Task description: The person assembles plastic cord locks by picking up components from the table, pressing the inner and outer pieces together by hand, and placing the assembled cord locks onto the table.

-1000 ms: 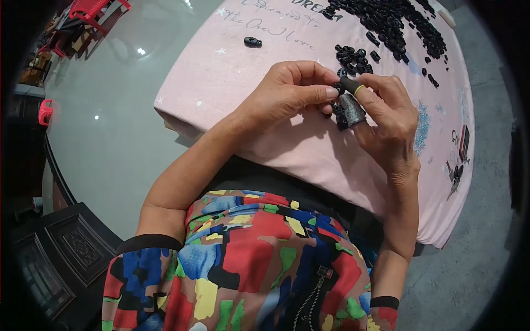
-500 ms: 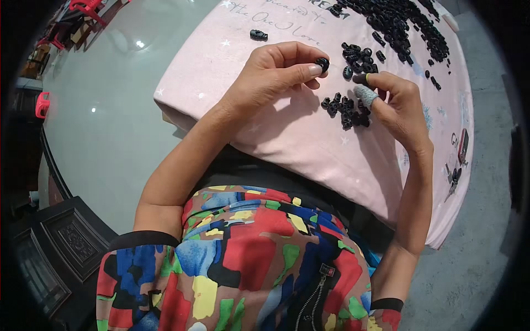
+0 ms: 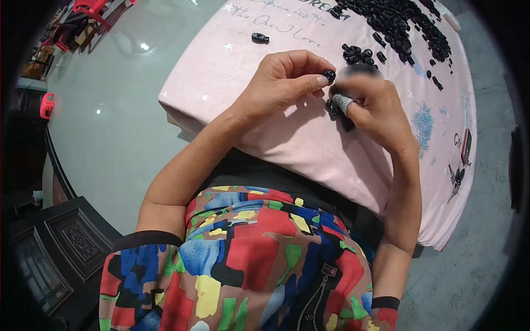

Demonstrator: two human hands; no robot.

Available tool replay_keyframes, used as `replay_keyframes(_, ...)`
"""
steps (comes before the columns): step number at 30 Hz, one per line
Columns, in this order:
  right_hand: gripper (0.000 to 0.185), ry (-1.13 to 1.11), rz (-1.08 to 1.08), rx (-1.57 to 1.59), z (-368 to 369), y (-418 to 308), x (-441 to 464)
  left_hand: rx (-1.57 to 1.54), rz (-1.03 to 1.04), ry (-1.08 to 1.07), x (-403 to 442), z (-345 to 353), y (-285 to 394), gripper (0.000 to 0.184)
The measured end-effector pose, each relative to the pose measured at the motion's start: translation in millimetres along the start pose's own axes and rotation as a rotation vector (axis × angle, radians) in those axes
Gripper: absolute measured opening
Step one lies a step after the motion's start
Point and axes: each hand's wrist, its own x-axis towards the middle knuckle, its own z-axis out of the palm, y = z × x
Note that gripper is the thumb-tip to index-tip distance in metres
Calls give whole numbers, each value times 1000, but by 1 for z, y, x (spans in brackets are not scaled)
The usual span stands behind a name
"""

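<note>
My left hand (image 3: 290, 83) pinches a small black plastic cord lock (image 3: 329, 75) between thumb and fingertips, above the pink cloth. Close beside it on the right is my right hand (image 3: 375, 105), with a grey wrap (image 3: 343, 103) on the thumb. Its forefinger is smeared by motion, and the fingers are drawn together; a dark spot shows between them, but I cannot make out what they hold. Under the right hand lies a small group of black pieces (image 3: 348, 124), partly hidden. Another small cluster of cord locks (image 3: 356, 55) lies just beyond the hands.
A pink printed cloth (image 3: 215, 83) covers the table. At its far side spreads a large heap of black pieces (image 3: 392, 27). One cord lock (image 3: 260, 38) lies alone at the far left. Keys (image 3: 457, 179) and a red object (image 3: 466, 146) lie near the right edge.
My right hand has moved left from over the near group of pieces, up to the left hand. The left hand still holds the cord lock and has come slightly nearer and to the right.
</note>
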Motion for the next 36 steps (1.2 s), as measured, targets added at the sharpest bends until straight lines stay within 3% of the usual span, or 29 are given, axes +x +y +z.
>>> replay_keyframes(8,23,53,154,221,-14,14,-5,15,8,35,-2,-1,1,24)
replay_keyframes(12,22,29,82,110,-11,11,-5,29,11,41,-1,-1,-1,24)
replay_keyframes(18,15,70,-106,-319,0,-7,-7,25,15,22,0,-1,-2,23)
replay_keyframes(28,15,-22,-38,-334,-2,-11,-10,-14,24,2,0,1,-5,23)
replay_keyframes(36,11,82,-78,-234,-3,-10,-8,41,16,-2,0,1,-1,25)
